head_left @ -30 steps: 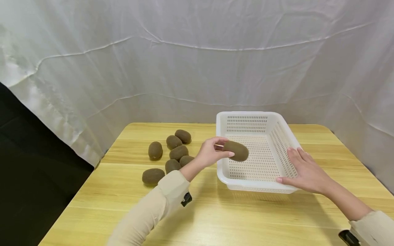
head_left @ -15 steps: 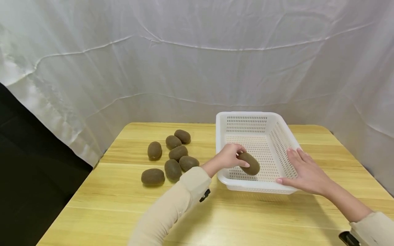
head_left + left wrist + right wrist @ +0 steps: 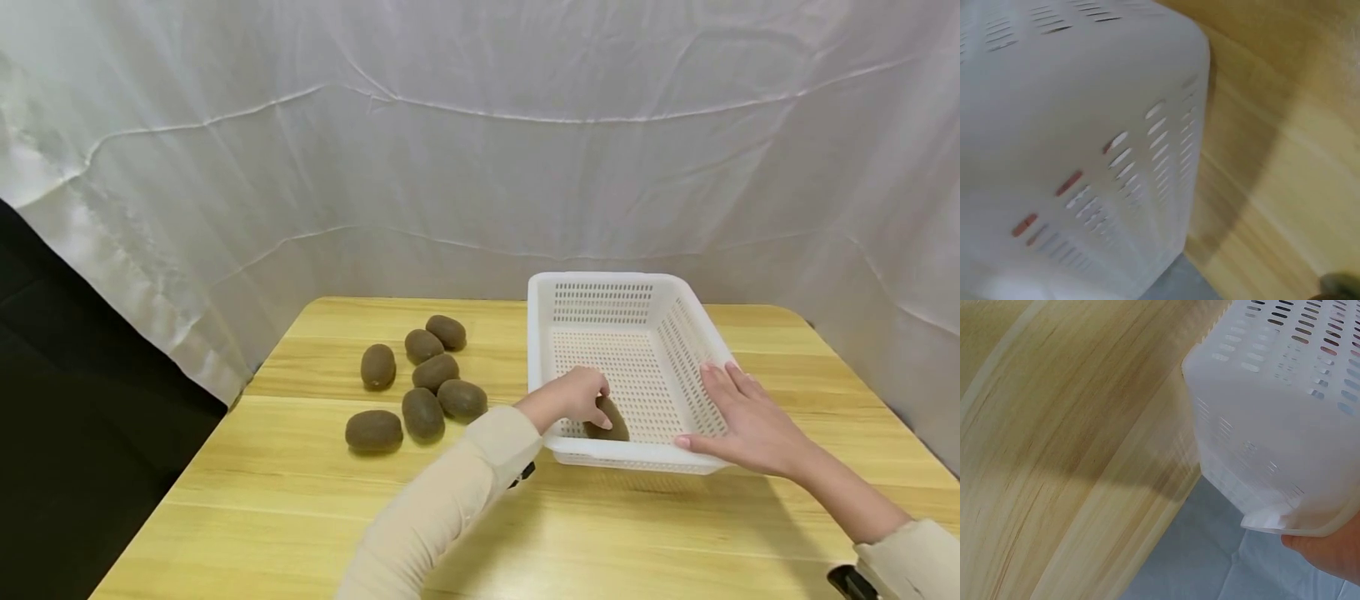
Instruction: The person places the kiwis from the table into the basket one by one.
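My left hand reaches over the near left side of a white slotted plastic basket. Between its thumb and fingers it holds a brown kiwi, low inside near the front wall. In the left wrist view the outer basket wall hides most of that hand; bits of fingers show through the slots. My right hand rests on the basket's right rim with fingers extended, its thumb at the front corner. The right wrist view catches part of that hand against the rim, beside the outer wall.
Several loose kiwis lie grouped on the wooden table left of the basket, one kiwi nearest the front. A pale curtain hangs behind the table's back edge. Black cloth covers the far left.
My left hand has carried the kiwi rightward from above the basket's left side and lowered it inside toward the front wall. My right hand has stayed on the rim.
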Tool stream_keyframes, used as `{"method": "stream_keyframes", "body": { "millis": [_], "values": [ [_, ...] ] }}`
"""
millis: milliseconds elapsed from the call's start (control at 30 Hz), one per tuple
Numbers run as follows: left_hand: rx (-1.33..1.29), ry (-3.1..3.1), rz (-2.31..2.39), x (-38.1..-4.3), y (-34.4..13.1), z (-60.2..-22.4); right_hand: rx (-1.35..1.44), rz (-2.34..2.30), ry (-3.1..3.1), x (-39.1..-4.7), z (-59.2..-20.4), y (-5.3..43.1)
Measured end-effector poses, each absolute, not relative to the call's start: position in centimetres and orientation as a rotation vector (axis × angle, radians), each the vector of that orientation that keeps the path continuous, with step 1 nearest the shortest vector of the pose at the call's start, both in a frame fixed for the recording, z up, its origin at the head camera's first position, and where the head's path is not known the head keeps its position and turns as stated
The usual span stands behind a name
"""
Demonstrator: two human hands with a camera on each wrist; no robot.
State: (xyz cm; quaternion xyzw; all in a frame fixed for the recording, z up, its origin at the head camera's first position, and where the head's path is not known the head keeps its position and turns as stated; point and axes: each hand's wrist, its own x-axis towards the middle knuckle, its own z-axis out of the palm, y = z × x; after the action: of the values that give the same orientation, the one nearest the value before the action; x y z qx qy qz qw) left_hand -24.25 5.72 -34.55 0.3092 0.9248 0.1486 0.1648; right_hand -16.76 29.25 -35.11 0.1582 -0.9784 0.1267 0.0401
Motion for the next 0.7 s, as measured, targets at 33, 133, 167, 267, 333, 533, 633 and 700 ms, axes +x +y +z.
{"method": "stream_keyframes", "body": {
  "millis": [33, 133, 167, 267, 333, 533, 633, 700],
  "values": [
    [0.883, 2.642, 0.419, -24.2, 5.8, -34.4, 0.485, 0.389, -2.997, -16.7, -35.1, 29.3],
    [0.929, 2.645, 0.423, -23.9, 5.7, -34.0, 0.487, 0.383, -2.996, -16.7, -35.1, 29.3],
    [0.949, 2.644, 0.436, -23.9, 5.6, -33.9, 0.486, 0.382, -2.998, -16.7, -35.2, 29.3],
    [1.021, 2.655, 0.482, -23.8, 5.1, -33.6, 0.485, 0.382, -2.999, -16.7, -35.2, 29.3],
    [1.060, 2.667, 0.540, -23.7, 4.5, -33.5, 0.485, 0.383, -2.997, -16.7, -35.2, 29.2],
    [1.202, 2.749, 0.684, -23.4, 2.4, -33.3, 0.494, 0.384, -2.991, -16.7, -35.3, 29.2],
    [1.258, 2.789, 0.756, -23.2, 1.5, -33.2, 0.496, 0.391, -2.988, -16.7, -35.2, 29.2],
    [1.280, 2.808, 0.795, -23.1, 1.0, -33.1, 0.494, 0.397, -2.988, -16.6, -35.2, 29.3]
  ]
}}
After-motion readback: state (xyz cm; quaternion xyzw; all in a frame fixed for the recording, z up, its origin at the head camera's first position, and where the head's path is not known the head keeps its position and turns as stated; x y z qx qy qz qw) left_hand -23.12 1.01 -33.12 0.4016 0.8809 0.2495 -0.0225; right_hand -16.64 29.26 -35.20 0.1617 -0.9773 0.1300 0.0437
